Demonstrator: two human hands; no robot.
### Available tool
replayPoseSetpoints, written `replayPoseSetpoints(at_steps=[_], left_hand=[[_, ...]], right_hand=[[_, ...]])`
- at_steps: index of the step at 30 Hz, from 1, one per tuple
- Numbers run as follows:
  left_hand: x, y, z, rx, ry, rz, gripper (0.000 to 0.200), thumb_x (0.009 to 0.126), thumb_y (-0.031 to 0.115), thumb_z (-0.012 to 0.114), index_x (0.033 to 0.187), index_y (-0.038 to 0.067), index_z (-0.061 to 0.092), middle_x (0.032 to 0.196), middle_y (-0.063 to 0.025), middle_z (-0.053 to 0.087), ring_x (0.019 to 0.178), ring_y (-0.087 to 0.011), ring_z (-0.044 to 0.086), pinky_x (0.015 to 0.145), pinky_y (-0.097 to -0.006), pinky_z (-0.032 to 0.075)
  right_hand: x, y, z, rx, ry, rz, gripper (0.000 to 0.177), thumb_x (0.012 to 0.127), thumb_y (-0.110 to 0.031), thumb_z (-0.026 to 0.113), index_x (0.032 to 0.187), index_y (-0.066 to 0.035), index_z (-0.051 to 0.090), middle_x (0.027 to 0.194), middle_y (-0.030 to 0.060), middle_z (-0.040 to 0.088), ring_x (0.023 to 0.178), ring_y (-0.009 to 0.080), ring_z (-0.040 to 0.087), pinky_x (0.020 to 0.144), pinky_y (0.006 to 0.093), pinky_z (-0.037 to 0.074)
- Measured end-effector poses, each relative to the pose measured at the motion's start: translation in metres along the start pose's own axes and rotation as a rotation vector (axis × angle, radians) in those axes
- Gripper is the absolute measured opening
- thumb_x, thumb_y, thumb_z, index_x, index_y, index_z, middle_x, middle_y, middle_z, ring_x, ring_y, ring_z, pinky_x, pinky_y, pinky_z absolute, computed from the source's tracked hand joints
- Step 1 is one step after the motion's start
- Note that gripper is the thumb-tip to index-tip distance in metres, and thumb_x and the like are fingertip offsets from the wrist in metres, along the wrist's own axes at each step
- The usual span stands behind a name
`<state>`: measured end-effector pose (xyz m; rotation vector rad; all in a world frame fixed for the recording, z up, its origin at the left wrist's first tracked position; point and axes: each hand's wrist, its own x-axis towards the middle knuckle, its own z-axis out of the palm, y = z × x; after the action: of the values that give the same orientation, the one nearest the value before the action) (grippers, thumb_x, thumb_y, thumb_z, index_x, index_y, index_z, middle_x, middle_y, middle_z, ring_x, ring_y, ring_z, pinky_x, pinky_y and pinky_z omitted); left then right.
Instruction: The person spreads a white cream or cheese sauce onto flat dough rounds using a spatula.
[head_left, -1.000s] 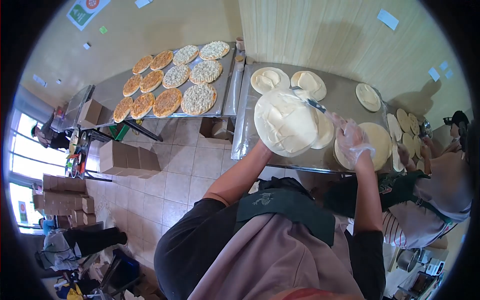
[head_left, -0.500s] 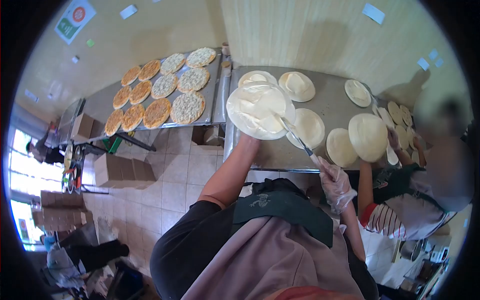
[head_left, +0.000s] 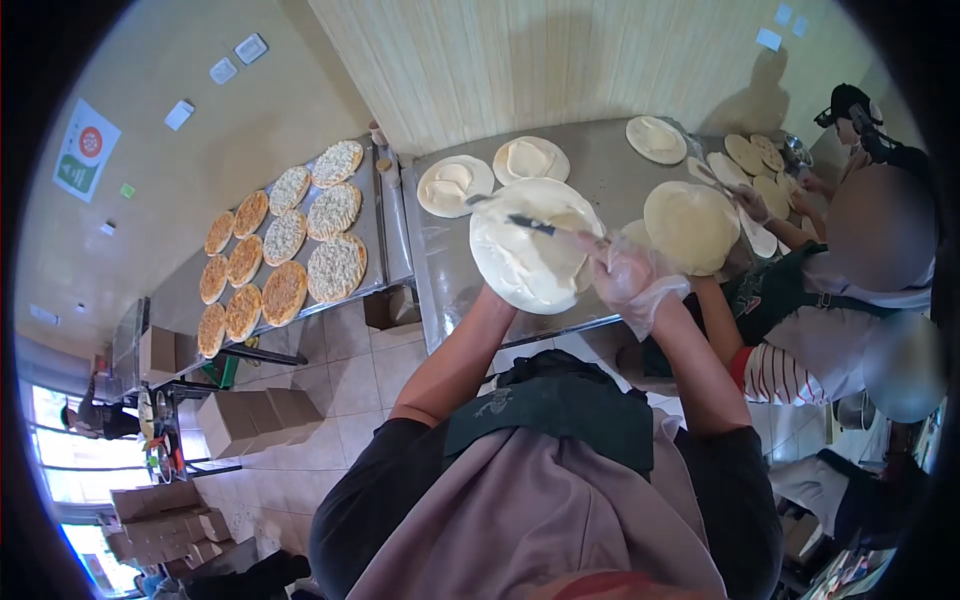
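Note:
Held up from below by my left hand (head_left: pixel 499 306) is a round dough base (head_left: pixel 535 285) with white cream across its top. The fingers of that hand are hidden under the base; only the wrist area shows. My right hand (head_left: pixel 625 272), in a clear plastic glove, grips a spreading spatula (head_left: pixel 532 225) by its handle. The spatula's blade reaches over the upper left of the cream. Behind the held base, a cream-topped base (head_left: pixel 455 186) and another cream-topped base (head_left: pixel 531 160) lie on the metal table (head_left: pixel 440 250).
A second metal table (head_left: pixel 372 230) on the left carries several topped rounds (head_left: pixel 285 292). To the right, a co-worker (head_left: pixel 790 310) holds up a plain base (head_left: pixel 692 228) and a spatula (head_left: pixel 705 172). Cardboard boxes (head_left: pixel 258 420) stand on the floor.
My right hand has moved up and left, bringing the spatula across to the far side of the cream. The view has turned and shifted right.

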<state>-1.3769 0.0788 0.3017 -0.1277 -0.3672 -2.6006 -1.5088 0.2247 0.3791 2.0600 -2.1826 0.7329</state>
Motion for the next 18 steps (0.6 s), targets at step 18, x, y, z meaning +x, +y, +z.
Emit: replayPoseSetpoints(at_steps=[18], left_hand=[[0.029, -0.021, 0.015, 0.077, 0.051, -0.093, 0.052, 0.092, 0.044, 0.042, 0.129, 0.007, 0.045, 0.124, -0.0143, 0.054, 0.109, -0.0281, 0.057, 0.09, -0.0441, 0.05]], right_hand=[[0.046, 0.053, -0.054, -0.455, -0.423, 0.19, 0.039, 0.089, -0.026, 0.041, 0.128, -0.023, 0.048, 0.106, 0.0127, 0.056, 0.094, 0.0316, 0.059, 0.078, 0.0429, 0.049]])
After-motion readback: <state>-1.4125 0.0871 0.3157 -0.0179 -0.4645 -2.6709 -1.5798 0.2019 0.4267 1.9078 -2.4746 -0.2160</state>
